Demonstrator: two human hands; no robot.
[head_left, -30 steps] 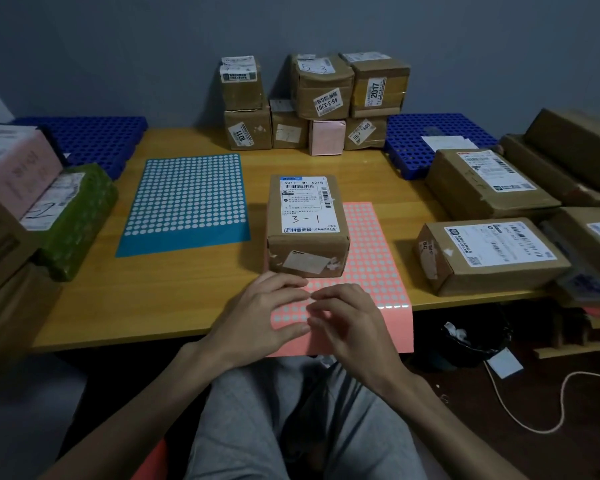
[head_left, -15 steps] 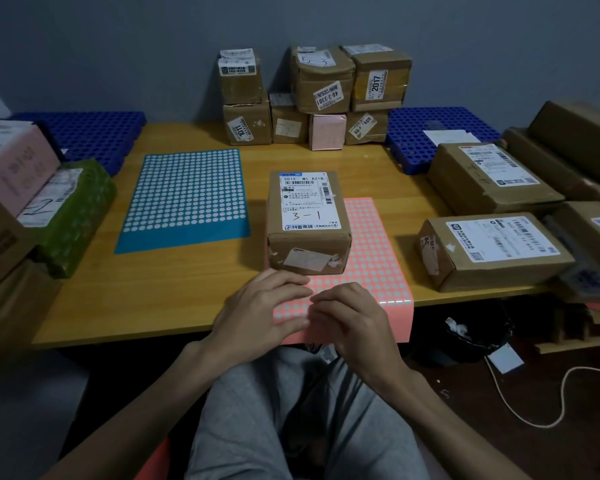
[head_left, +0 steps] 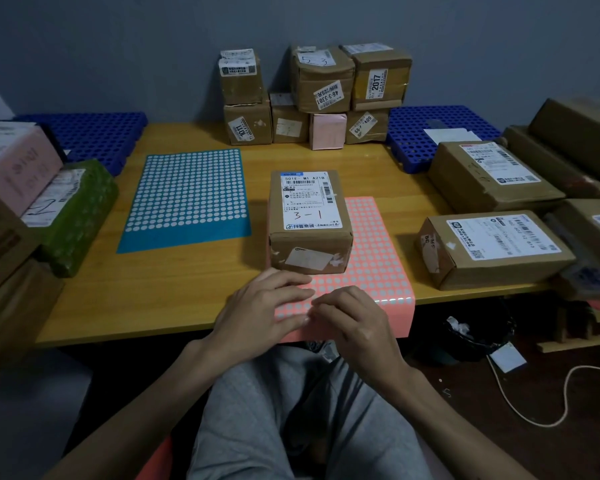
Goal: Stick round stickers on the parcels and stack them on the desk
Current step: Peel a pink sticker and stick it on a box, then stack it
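Your left hand (head_left: 260, 310) lies with fingers nearly straight, pressing the pink sheet (head_left: 371, 265) of stickers just in front of the parcel (head_left: 309, 216). Your right hand (head_left: 357, 323) curls beside it, fingertips on the same sheet; I cannot tell whether they pinch a sticker. The parcel, marked 3-1, stands on the sheet's far part, on the table (head_left: 174, 289). Left of the parcel lies a blue sheet (head_left: 187, 199); right of it, a box (head_left: 492, 247). Behind the parcel, a stack (head_left: 312, 98) stands against the wall.

A wooden desk (head_left: 174, 282) is set against a grey-blue wall (head_left: 118, 46). The dark floor (head_left: 482, 410) is crossed by a white cable (head_left: 534, 421).
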